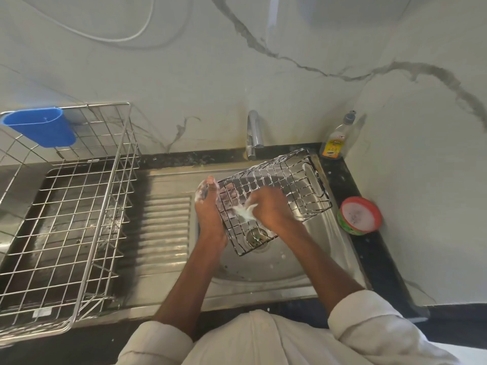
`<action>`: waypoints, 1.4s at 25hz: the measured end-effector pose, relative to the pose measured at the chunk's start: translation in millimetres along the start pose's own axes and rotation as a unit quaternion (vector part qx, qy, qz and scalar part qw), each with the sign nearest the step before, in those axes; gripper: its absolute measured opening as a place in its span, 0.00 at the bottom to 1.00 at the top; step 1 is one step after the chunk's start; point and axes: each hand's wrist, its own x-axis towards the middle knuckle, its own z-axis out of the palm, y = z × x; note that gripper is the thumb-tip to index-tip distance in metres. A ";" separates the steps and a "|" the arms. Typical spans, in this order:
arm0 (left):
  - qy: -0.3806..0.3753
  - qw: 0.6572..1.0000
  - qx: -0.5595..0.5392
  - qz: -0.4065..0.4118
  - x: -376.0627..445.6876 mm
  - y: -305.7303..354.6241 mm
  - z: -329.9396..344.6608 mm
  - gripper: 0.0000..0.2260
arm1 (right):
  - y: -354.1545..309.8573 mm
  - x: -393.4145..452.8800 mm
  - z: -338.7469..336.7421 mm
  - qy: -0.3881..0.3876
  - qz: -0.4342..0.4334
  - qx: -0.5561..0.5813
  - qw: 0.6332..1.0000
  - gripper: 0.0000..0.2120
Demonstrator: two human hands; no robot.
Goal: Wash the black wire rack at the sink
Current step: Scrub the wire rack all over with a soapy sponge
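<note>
The black wire-grid rack (274,196), lathered white, tilts over the steel sink basin (311,248) at centre frame, left hand (208,204) clamped on its edge, right hand (271,206) closed on a sudsy scrubber (243,212), so I judge soaping underway, rinsing left.

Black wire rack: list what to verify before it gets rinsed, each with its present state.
1. Black wire rack over the sink basin: ok.
2. Left hand gripping the rack's edge: ok.
3. Suds cover the wires: ok.
4. Right hand holding a scrubber: cannot tell, blurred foam.
5. Tap running: not ok, no stream visible.
6. Drain unblocked: cannot tell.
</note>
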 end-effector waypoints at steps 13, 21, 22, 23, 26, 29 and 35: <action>0.019 1.000 -0.004 0.004 4.8 -2.6 3.5 0.49 | -4.0 -3.6 11.9 0.024 -0.058 -0.055 0.997 0.08; -0.011 1.000 0.002 0.026 1.4 -3.1 0.0 0.57 | 39.2 35.7 -44.0 0.153 -0.002 -0.186 0.970 0.12; -0.014 0.999 -0.003 0.030 3.8 -4.5 0.1 0.56 | 40.2 33.2 -43.6 0.139 0.003 -0.211 0.967 0.10; -0.010 1.000 0.004 0.027 5.7 -4.4 0.0 0.55 | 41.6 27.9 -42.1 0.122 0.004 -0.245 0.962 0.08; 0.006 1.000 0.005 0.016 3.5 -0.3 0.7 0.57 | 46.3 12.0 -33.0 0.070 0.044 -0.243 0.966 0.09; 0.007 1.000 0.015 0.001 0.0 -5.0 1.1 0.52 | 30.8 9.1 -20.9 0.066 0.091 -0.175 0.978 0.10; -0.001 1.000 -0.008 0.005 -3.9 11.8 7.2 0.41 | -34.4 -8.0 25.3 -0.048 -0.067 0.052 0.995 0.06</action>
